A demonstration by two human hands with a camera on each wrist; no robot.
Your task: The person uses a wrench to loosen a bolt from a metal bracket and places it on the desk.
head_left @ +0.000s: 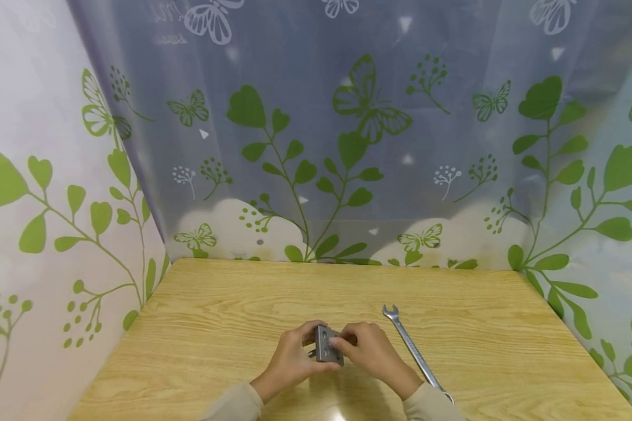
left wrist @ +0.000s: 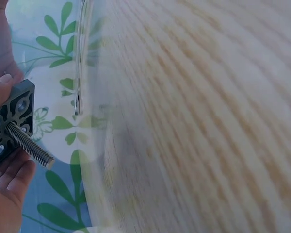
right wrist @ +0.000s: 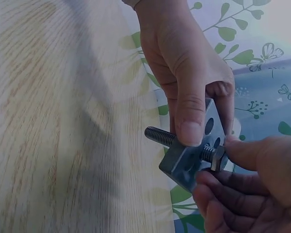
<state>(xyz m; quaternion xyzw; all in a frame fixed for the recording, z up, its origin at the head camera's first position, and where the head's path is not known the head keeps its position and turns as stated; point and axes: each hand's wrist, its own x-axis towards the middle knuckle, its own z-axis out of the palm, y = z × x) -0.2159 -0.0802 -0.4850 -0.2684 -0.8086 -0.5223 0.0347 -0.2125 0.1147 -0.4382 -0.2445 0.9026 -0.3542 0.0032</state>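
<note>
A grey square plate (head_left: 324,352) with round holes is held upright by its edges in my left hand (head_left: 292,356). The left thumb lies along one edge in the right wrist view. Through the plate runs a threaded hex bolt (right wrist: 159,136); some thread shows between its head (right wrist: 219,158) and the plate. My right hand (head_left: 371,349) pinches that head between thumb and fingers. In the left wrist view, the plate's ribbed back (left wrist: 20,104) is visible, and the bolt's long threaded end (left wrist: 33,146) sticks out of its middle.
To the right of my hands, a combination wrench (head_left: 413,352) lies slantwise on the wooden table (head_left: 232,310), its ring end partly behind the right sleeve (head_left: 430,404). Cloth walls (head_left: 295,117) printed with leaves and butterflies stand around the back and sides.
</note>
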